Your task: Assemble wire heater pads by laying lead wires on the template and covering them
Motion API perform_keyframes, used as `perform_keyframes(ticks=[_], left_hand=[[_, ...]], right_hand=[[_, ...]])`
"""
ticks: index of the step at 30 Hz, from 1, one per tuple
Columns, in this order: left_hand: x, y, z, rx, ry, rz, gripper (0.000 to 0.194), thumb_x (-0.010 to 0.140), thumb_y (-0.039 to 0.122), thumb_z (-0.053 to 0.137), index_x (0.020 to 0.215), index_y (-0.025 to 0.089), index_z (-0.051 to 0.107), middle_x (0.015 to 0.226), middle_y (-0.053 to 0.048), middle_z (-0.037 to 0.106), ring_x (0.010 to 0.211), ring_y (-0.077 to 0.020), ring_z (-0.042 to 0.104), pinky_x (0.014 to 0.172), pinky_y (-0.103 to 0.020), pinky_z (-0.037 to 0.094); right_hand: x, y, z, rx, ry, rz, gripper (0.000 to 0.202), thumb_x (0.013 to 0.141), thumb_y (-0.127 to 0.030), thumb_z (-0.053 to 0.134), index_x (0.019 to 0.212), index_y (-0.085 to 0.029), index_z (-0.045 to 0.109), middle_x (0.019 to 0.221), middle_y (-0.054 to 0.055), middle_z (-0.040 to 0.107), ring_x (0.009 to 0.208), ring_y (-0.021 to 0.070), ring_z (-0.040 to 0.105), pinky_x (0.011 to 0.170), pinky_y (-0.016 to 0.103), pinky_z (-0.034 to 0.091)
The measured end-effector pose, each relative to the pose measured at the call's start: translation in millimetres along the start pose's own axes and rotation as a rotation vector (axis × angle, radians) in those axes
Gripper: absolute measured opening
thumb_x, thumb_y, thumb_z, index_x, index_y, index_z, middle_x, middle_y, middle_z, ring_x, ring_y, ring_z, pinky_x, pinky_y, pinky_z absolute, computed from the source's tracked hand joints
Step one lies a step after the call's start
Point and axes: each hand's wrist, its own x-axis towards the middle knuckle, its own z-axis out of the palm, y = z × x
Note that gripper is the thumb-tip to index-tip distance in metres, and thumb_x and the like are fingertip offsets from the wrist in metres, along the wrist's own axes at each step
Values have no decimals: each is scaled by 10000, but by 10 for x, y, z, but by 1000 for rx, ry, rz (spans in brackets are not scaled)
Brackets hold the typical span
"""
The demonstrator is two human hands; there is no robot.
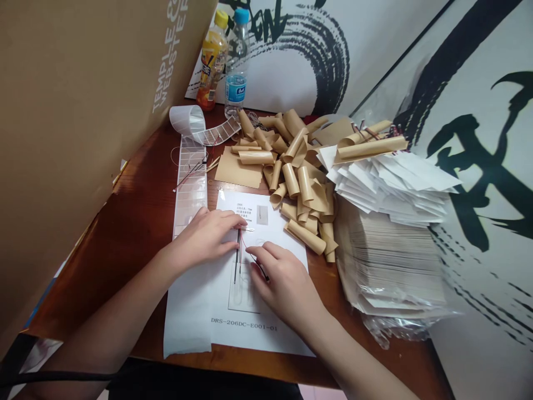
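Note:
A thin black and red wire lead (238,258) lies over a printed white sheet (266,329). At its upper end, by a small clear strip (249,229), the fingertips of my left hand (210,236) are closed on the wires, with the thumb lower beside them. My right hand (283,275) pinches another part of the wires, and a small black end (265,274) shows beside its fingers. What lies beneath both sets of fingertips is partly hidden. A strip of clear labels (190,191) runs under my left wrist, curling into a roll at the top.
Rolled brown paper pieces (297,178) are heaped behind the sheet, beside flat brown cards (239,169). A tall paper stack (391,261) in plastic stands right, topped with white slips (391,180). Two bottles (236,66) stand at the back; a large cardboard box (83,111) walls the left.

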Motion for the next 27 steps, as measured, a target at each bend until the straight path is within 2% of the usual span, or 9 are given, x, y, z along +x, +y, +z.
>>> perform_keyframes(ticks=[4,7,11,16,21,27], left_hand=[[14,4,24,-6,30,-8,267,905,241,627,1170,273,608,1225,25,700,1157,-199,631,907,-346,332],[22,7,36,-19,38,-25,315,917,193,574,1221,270,592,1231,12,707,1170,-202,633,930,-358,340],[28,-4,49,-28,50,-48,367,944,177,494,1290,278,564,1200,-4,727,1169,-211,636,955,-390,346],[26,7,51,-28,56,-55,361,956,186,479,1294,274,569,1176,-10,737,1162,-215,637,948,-391,353],[34,41,29,-13,59,-70,336,969,183,461,1265,263,599,1153,-9,745,1141,-222,643,932,-383,349],[55,23,45,0,86,-60,270,965,220,516,1204,264,635,1117,2,756,1096,-214,661,881,-358,344]], right_hand=[[6,-8,37,-152,136,-116,232,911,-142,604,1115,-212,691,967,85,630,835,218,524,729,348,354],[11,-30,65,-178,212,-202,214,928,-120,597,1069,-238,705,1056,90,644,929,226,514,809,386,316],[8,-50,94,-158,231,-271,178,941,-109,578,936,-227,712,980,59,676,912,206,519,839,396,289],[-14,-103,66,-81,330,-277,177,928,-66,578,876,-203,677,902,13,736,902,193,556,896,403,295],[-42,-141,77,10,321,-259,167,945,-67,579,894,-202,664,917,-25,781,917,196,593,935,421,299],[-43,-117,164,62,265,-244,164,957,-96,584,866,-197,674,922,-18,791,861,172,579,850,390,303]])
